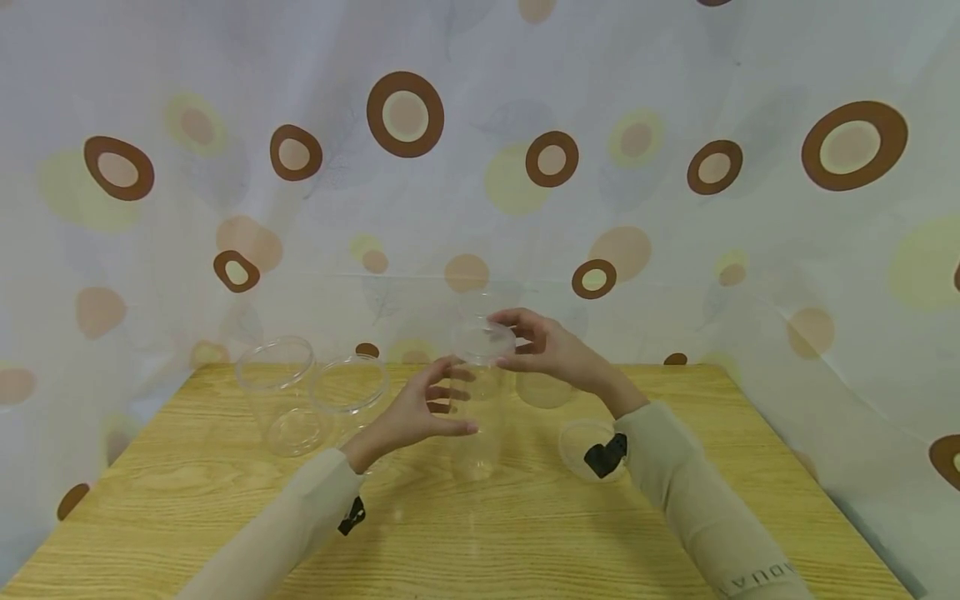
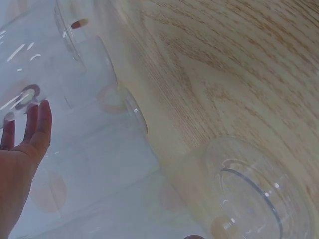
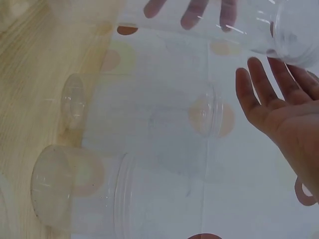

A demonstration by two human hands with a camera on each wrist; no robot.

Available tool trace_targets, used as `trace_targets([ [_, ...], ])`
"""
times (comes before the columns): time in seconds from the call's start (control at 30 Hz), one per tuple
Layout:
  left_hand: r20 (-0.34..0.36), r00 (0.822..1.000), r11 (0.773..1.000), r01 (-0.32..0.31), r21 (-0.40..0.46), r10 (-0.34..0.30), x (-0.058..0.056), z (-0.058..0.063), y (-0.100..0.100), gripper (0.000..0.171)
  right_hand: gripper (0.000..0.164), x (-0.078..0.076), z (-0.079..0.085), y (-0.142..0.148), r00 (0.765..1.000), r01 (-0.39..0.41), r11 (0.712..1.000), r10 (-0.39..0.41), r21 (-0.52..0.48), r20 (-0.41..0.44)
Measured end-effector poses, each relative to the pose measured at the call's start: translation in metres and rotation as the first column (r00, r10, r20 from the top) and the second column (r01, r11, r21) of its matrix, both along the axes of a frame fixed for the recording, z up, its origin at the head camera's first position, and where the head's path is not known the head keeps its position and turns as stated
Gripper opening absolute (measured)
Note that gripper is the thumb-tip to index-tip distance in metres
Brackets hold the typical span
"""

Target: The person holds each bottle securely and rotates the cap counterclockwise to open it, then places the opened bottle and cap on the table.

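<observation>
A tall clear plastic jar [image 1: 480, 446] stands upright at the middle of the wooden table. My left hand [image 1: 422, 406] holds its side, fingers behind and thumb toward me. At the top, fingers and thumb of my right hand [image 1: 551, 350] curve around the round rim; I cannot tell whether a lid sits there. The right wrist view has that rim [image 3: 294, 35] just beside the fingertips of my right hand [image 3: 284, 102]. Left fingers show through the see-through wall there. In the left wrist view, my left hand [image 2: 25, 149] overlaps the jar's glossy side.
Two wide clear containers stand to the left, one farther out [image 1: 288, 433] and one nearer [image 1: 348, 385]. Behind the right hand is a shorter clear container [image 1: 546, 392]. A round clear disc [image 1: 573, 446] lies near the right wrist. A patterned curtain [image 1: 480, 208] hangs behind the table.
</observation>
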State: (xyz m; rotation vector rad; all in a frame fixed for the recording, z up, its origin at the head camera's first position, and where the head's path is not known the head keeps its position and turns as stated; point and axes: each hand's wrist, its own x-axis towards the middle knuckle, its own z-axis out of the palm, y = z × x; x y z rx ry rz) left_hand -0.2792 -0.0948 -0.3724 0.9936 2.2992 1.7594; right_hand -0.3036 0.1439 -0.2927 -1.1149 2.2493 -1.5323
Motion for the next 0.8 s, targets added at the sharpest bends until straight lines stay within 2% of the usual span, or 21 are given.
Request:
trace_targets([
  [0.1, 0.009, 1.0, 1.0, 0.021, -0.004, -0.021, -0.001, -0.001, -0.001, 0.074, 0.058, -0.005, 0.003, 0.004, 0.998, -0.068, 0.998, 0.068, 0.018, 0.012],
  [0.2, 0.015, 1.0, 1.0, 0.026, -0.008, -0.026, -0.001, -0.001, -0.001, 0.073, 0.06, -0.009, 0.004, 0.006, 0.995, -0.099, 0.995, 0.098, 0.026, 0.019],
  [0.33, 0.013, 1.0, 1.0, 0.011, 0.002, -0.012, 0.001, -0.001, -0.001, 0.072, 0.064, -0.006, 0.001, 0.006, 0.997, -0.077, 0.997, 0.077, -0.002, 0.001],
  [0.47, 0.009, 1.0, 1.0, -0.012, 0.011, 0.012, 0.011, 0.008, 0.001, 0.071, 0.063, 0.005, -0.003, 0.003, 0.998, 0.043, 0.997, -0.045, -0.061, -0.034],
  [0.57, 0.017, 0.999, 0.999, -0.034, 0.01, 0.034, 0.018, 0.016, 0.003, 0.072, 0.063, 0.015, -0.006, -0.002, 0.984, 0.152, 0.984, -0.159, -0.094, -0.074],
  [0.63, 0.016, 0.999, 0.999, -0.049, 0.01, 0.049, 0.018, 0.015, 0.003, 0.073, 0.064, 0.02, -0.008, -0.006, 0.97, 0.21, 0.973, -0.22, -0.097, -0.105],
  [0.8, 0.008, 0.998, 0.998, -0.07, 0.006, 0.07, 0.008, 0.001, 0.005, 0.078, 0.064, 0.028, -0.011, -0.012, 0.94, 0.299, 0.952, -0.306, -0.067, -0.151],
])
